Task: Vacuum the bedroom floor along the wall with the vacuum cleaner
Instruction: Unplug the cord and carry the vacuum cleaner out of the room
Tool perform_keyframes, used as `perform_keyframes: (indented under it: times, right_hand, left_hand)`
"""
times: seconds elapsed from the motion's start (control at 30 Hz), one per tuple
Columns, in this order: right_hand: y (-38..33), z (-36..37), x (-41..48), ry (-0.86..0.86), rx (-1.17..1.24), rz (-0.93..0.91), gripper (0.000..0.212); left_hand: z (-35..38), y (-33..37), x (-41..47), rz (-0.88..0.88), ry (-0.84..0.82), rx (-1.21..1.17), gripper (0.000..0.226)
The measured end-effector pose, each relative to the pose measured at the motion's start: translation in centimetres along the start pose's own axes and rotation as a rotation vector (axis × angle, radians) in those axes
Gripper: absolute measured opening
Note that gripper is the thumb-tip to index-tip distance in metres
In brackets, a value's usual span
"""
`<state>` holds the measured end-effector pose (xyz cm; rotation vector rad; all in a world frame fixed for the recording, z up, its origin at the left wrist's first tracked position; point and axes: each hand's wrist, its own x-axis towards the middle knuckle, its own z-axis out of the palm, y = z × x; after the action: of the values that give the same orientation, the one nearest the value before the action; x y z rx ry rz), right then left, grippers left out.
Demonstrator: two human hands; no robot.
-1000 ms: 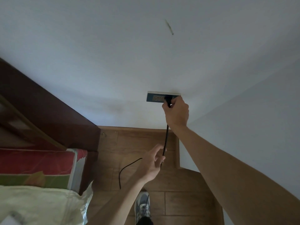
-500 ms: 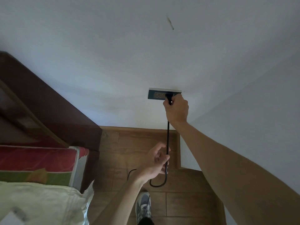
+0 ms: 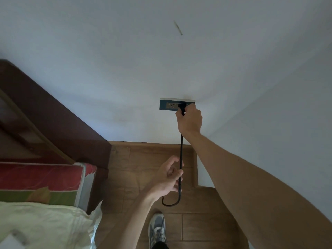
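Black cord (image 3: pixel 181 155) hangs limp and light from the wall socket (image 3: pixel 168 106); right hand (image 3: pixel 189 121) pinches the plug (image 3: pixel 181 107) there, left hand (image 3: pixel 168 177) curls loosely round the slack below (vacuum cleaner itself out of view); best gripped by the rigid plug, I'd say.

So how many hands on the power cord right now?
2. Right hand grips the plug at the wall outlet; left hand holds the cord lower down.
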<state>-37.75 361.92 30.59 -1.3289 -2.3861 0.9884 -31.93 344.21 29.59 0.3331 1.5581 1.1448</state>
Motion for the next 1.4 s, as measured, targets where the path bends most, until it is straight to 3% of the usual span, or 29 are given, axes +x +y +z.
perform_keyframes:
  times: [0.43, 0.67, 1.07, 1.4]
  right_hand:
    - [0.1, 0.7, -0.4, 0.032, 0.041, 0.073, 0.023]
    - [1.8, 0.7, -0.1, 0.029, 0.062, -0.052, 0.022]
    - [1.6, 1.7, -0.6, 0.040, 0.143, -0.020, 0.021]
    - [0.8, 0.9, -0.5, 0.032, 0.157, -0.020, 0.020]
  left_hand:
    - [0.5, 0.2, 0.1, -0.020, 0.017, 0.021, 0.015]
    - [0.1, 0.3, -0.2, -0.040, 0.011, 0.050, 0.015]
    - [-0.3, 0.0, -0.2, -0.041, 0.051, 0.120, 0.013]
    - [0.3, 0.0, -0.4, -0.003, 0.057, 0.033, 0.011]
